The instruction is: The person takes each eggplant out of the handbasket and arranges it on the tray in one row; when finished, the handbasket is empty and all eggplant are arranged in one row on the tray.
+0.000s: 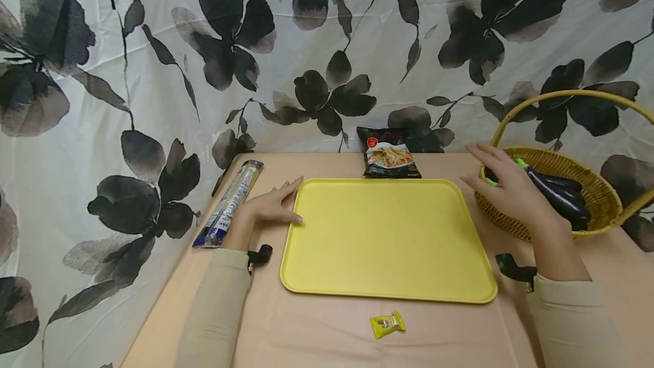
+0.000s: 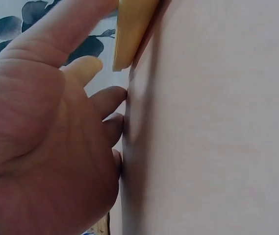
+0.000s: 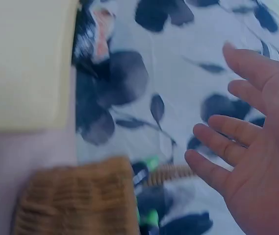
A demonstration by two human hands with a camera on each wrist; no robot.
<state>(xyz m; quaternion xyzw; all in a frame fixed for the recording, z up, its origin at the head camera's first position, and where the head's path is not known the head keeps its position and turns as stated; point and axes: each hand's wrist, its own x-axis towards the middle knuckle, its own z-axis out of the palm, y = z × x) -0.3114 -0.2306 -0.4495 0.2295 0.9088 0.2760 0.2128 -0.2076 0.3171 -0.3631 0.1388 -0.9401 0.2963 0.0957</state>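
Hovering over the left side of the wicker basket (image 1: 605, 189) with the right hand (image 1: 516, 192), spreading its fingers loosely and grasping nothing, while resting the left hand (image 1: 271, 203), likewise released, against the left edge of the yellow tray (image 1: 388, 240). Facing the dark eggplants (image 1: 559, 200) lying inside the basket, just to the right of the right hand and well apart from the left, with the front one's long axis slanting from far left to near right. Probably needing to turn that nearer hand across this slant for a secure grip.
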